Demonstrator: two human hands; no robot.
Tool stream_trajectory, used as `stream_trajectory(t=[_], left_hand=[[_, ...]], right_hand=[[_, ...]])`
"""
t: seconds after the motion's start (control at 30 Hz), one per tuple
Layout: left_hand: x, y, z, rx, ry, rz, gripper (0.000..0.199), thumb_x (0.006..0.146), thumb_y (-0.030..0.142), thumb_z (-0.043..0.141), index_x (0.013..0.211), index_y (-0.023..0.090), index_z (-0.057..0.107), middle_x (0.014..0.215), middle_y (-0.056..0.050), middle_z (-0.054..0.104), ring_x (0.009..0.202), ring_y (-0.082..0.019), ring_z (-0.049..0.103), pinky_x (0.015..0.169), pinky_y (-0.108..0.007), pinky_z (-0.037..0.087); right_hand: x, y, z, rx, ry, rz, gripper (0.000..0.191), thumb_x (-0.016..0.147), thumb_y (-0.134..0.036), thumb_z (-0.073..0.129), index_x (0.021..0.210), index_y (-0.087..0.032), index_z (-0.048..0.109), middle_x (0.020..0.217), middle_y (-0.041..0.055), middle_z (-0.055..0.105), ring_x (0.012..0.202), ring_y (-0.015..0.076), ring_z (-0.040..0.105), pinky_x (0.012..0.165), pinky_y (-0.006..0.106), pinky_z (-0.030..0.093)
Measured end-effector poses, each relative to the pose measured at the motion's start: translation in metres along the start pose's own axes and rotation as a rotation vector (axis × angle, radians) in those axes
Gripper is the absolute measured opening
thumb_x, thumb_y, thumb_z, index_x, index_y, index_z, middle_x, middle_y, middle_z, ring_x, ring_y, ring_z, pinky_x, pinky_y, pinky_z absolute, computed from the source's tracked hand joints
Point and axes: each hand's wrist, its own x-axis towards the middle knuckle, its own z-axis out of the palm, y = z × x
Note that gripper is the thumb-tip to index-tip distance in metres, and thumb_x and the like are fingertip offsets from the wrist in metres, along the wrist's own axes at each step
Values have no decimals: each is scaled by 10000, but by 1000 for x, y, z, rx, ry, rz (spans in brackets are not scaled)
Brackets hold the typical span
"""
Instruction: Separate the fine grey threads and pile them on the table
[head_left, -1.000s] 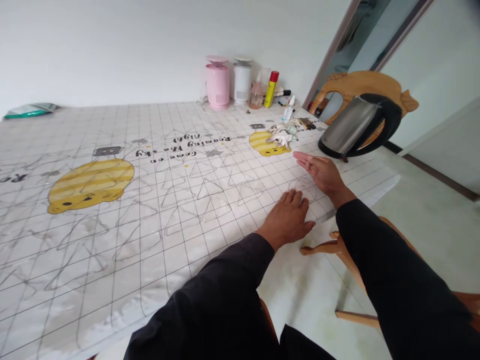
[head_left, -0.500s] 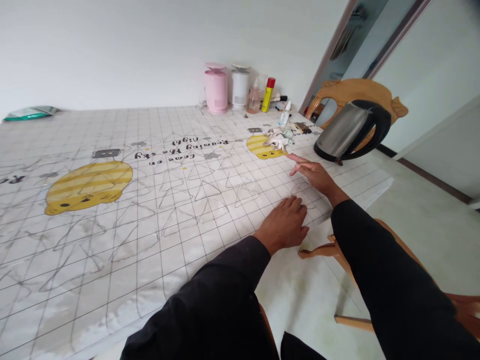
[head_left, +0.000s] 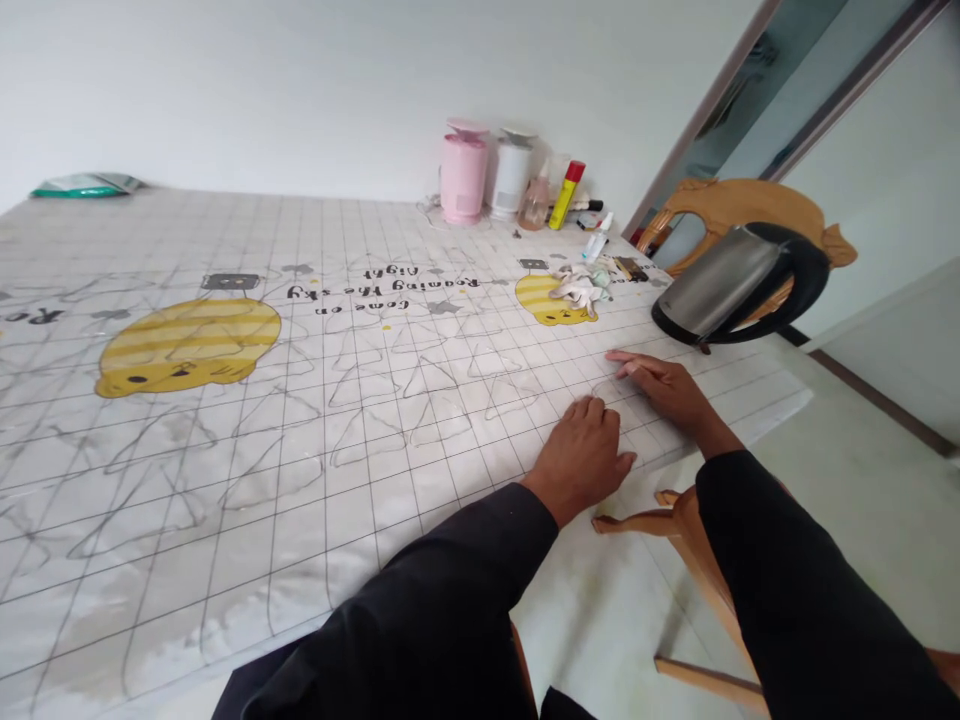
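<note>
In the head view, the person's left hand (head_left: 581, 455) rests palm down at the near edge of the grid-patterned tablecloth (head_left: 450, 485), fingers close together and bent, thumb out to the side; its palm is hidden, so whether it grips anything I cannot tell. Beyond it and to its right, the right hand (head_left: 664, 390) is over the cloth with the forefinger stretched out leftward, the finger below it slightly apart, and nothing seen in its grasp; whether its fingertips touch the cloth I cannot tell. Both arms wear black sleeves (head_left: 442, 585). The tablecloth covers the table between the person and the white wall (head_left: 225, 90), printed with upside-down lettering and yellow striped bear faces. Left of the hands, thin grey triangular outlines (head_left: 441, 420) spread in rows across it; whether they lie above or beneath the cloth is unclear. Past the right hand is a steel electric kettle (head_left: 716, 285) with a black handle, a carved wooden chair (head_left: 757, 205) behind it. Farther back lie crumpled whitish gloves (head_left: 585, 285), partly over one bear print, near a small clear spray bottle (head_left: 598, 238). By the wall stand a pink cylindrical appliance (head_left: 463, 178), a white one (head_left: 512, 178), a pinkish pump bottle (head_left: 534, 205) and a yellow aerosol can (head_left: 566, 197) with a red cap. A green-and-silver packet (head_left: 86, 186) lies at the far left.
</note>
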Motion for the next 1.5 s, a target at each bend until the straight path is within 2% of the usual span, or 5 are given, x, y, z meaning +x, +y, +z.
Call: stream_trajectory(t=[0.17,0.47,0.77,0.97,1.5], left_hand=[[9,-4,6,27,40,-24,236,1142,348,643,1248,138,658,1275,-153,695,1260,-304,653,1117,-429,557],[16,-7,0,5,13,-87,329,1224,260,409,1185,133,711,1179,-145,744,1200,-266,696,1025,-381,581],[14,-8,-2,52,7,-103,261,1141,85,468,1210,112,718,1248,-153,737,1246,-268,671,1058,-371,570],[13,-10,5,104,20,-50,254,1119,94,489,1150,92,742,1219,-172,719,1227,-299,656,1083,-404,563],[8,-9,-3,88,-31,21,304,1048,-5,503,1198,95,747,1322,-180,726,1318,-277,649,1158,-394,571]], right_hand=[[-13,-9,6,5,85,3,295,1091,-544,646,1016,-334,841,1301,35,853,1349,361,744,1271,582,516],[-38,0,-7,-136,41,-47,500,1137,-646,522,1509,-385,729,1423,55,796,1447,354,665,1322,611,443],[-60,2,-13,-121,-55,-145,311,1063,-585,697,1257,-367,804,1523,65,743,1462,362,659,1302,615,469],[-67,13,-7,-79,102,-50,221,1064,-549,706,1033,-335,753,1402,68,803,1369,352,722,1255,603,515],[-31,26,-21,-123,66,61,429,991,-286,593,1349,-339,824,1470,25,790,1422,345,711,1312,639,479]])
